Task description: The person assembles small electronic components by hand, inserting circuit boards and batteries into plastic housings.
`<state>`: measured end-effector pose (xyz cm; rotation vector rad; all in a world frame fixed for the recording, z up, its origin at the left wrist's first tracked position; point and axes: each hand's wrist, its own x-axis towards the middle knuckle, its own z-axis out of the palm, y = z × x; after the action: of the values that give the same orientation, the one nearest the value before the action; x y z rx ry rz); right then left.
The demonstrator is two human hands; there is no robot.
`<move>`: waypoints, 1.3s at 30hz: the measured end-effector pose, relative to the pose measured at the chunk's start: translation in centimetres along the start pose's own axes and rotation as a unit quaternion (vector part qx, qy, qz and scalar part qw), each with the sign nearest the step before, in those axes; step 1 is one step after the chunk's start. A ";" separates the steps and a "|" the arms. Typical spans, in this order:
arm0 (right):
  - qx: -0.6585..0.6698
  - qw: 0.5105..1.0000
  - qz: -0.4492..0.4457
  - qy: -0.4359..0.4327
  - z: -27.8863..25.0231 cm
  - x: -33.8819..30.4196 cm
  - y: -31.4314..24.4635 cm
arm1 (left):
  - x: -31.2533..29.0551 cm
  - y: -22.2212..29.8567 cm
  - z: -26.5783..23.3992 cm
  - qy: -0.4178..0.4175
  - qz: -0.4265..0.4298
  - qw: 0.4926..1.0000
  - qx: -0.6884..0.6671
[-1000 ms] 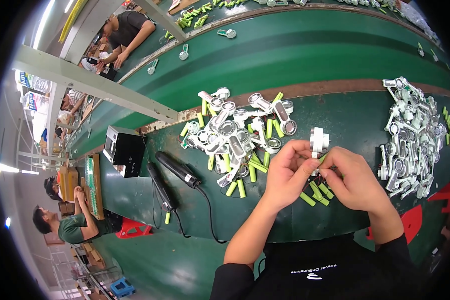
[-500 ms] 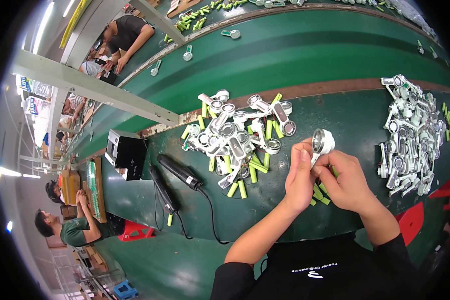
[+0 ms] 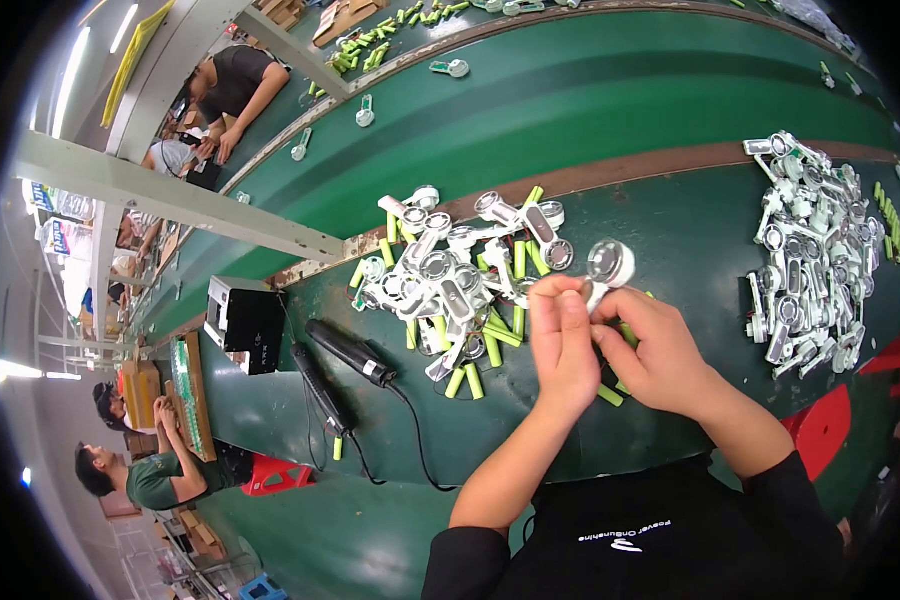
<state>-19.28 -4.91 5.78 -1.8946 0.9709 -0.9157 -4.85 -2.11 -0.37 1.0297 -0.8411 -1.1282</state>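
Observation:
Both hands are raised over the near side of the green workbench, closed around a small white handheld fan (image 3: 611, 264). Its round head with a dark grille points up and away from me, while its handle is largely covered by my fingers. My left hand (image 3: 567, 350) pinches the handle from the left side. On the other side, the fingertips of my right hand (image 3: 660, 350) grip its lower part. Beneath my right hand lie green cylindrical batteries (image 3: 610, 397), partly hidden. Just left of my hands is a loose heap of white fan units (image 3: 440, 275) with green batteries attached.
Two black corded tools (image 3: 350, 352) lie left of the heap, near a black-and-white box (image 3: 245, 325). A larger pile of fan parts (image 3: 810, 260) covers the right side. Beyond the bench edge runs a green conveyor (image 3: 530, 110). Co-workers sit at left; a red stool (image 3: 822, 430) stands at right.
My hands and the fan have shifted left and slightly up, toward the heap. The fan's head has turned, showing its grille at a different angle. The view has also shifted a little.

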 end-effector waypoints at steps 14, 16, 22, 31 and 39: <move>-0.173 0.965 -0.116 -0.162 -4.7 -1.2 3.1 | 3.0 2.8 -2.2 0.140 0.319 0.747 0.566; -0.147 0.970 -0.113 -0.160 -3.3 -1.9 3.1 | 2.9 2.6 -2.0 0.129 0.330 0.756 0.550; -0.108 0.985 -0.107 -0.081 -1.3 -3.1 4.8 | 2.8 2.2 -0.8 0.079 0.356 0.778 0.512; 0.560 0.826 -0.011 0.066 -7.4 -8.3 3.1 | 5.1 1.8 6.9 -0.234 0.293 0.827 0.418; 0.320 0.912 0.145 0.213 -12.4 -11.4 3.9 | 3.0 -5.0 15.0 -0.450 0.332 0.682 0.471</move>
<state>-36.01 -0.57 4.84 -0.9888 1.0032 -1.2972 -19.45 -8.80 -0.21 0.7354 -2.5514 -0.4241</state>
